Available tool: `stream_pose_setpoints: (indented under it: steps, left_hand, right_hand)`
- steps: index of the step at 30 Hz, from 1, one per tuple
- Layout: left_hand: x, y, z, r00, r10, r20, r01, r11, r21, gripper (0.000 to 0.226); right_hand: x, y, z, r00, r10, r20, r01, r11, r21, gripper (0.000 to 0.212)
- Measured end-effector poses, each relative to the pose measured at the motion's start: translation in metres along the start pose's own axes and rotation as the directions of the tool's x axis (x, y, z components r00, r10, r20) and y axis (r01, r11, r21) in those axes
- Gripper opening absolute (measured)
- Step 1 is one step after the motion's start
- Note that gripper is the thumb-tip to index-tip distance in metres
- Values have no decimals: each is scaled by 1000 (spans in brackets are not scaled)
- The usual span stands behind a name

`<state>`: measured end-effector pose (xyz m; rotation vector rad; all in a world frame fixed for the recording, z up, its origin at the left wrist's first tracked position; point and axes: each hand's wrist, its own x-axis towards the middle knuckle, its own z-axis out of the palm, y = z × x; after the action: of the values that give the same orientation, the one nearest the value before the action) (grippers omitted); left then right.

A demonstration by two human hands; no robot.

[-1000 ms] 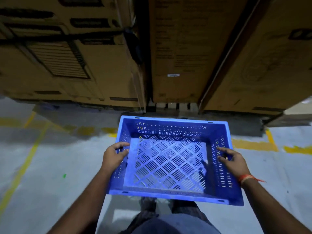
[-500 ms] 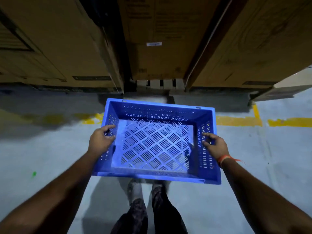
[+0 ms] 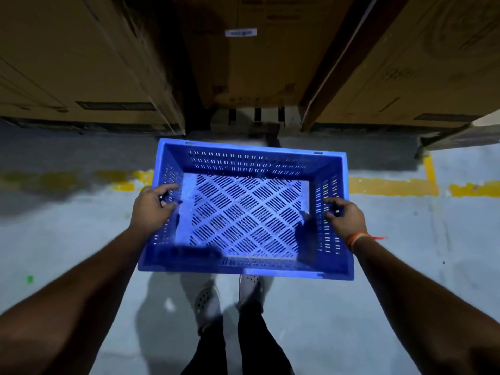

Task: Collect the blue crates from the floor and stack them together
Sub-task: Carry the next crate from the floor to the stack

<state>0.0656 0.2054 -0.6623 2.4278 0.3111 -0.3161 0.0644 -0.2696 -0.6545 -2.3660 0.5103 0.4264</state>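
Still carried: a blue perforated plastic crate [image 3: 244,209] with a lattice floor, held level off the grey concrete floor [image 3: 67,239] above two pale shoes [image 3: 208,301]. Left hand [image 3: 153,207] grips the left side wall, fingers [image 3: 169,189] curled over the rim into the slots; right hand [image 3: 345,217], with an orange thread band at the wrist, grips the right wall the same way, fingers [image 3: 331,203] hooked inside. Neither grip altered over the last second.

Changed: arms stretched further forward and down, crate now farther from the body and a little turned. Tall brown cardboard boxes [image 3: 259,63] and a yellow painted floor line [image 3: 392,184] drawn nearer and lower in view, so apparently walking toward them or leaning in.

For the task: one crate collected and in transit. No second crate or stack visible here, so the stacking spot cannot be told. Lowering likely soon, judged from the outstretched arms.
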Motion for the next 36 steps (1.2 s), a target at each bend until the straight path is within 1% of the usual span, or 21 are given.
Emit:
stream_pose_setpoints:
  steps: [5, 8, 10, 14, 18, 22, 27, 33, 36]
  left_hand:
    - [8, -11, 9, 999, -12, -41, 15, 997, 72, 49]
    - [11, -8, 8, 999, -16, -51, 19, 997, 68, 46]
    - [13, -5, 9, 998, -16, -54, 20, 997, 76, 45]
    - [20, -5, 11, 995, -66, -77, 71, 995, 73, 41]
    - [27, -6, 12, 997, -15, -73, 20, 998, 60, 41]
    - [24, -10, 16, 997, -15, -76, 21, 997, 80, 37]
    - [23, -11, 16, 995, -12, -94, 17, 998, 58, 36]
    - [22, -5, 14, 996, -2, -91, 6, 999, 46, 33]
    - [22, -8, 16, 996, 4, -94, 2, 998, 63, 34]
  right_hand:
    - [13, -3, 4, 997, -46, -57, 40, 994, -104, 34]
    - [25, -9, 0, 995, -89, -40, 82, 985, -154, 36]
    - [31, -10, -1, 995, -90, -43, 82, 983, -162, 35]
    - [35, -1, 5, 995, -63, -80, 47, 982, -184, 33]
    - [36, 4, 9, 992, -67, -104, 46, 980, -191, 31]
    - [40, 7, 11, 993, -69, -98, 45, 973, -227, 27]
    - [42, 7, 12, 989, -82, -121, 52, 971, -235, 24]
    - [33, 14, 16, 979, -147, -138, 102, 951, -291, 31]
    - [33, 8, 13, 978, -151, -144, 106, 954, -279, 26]
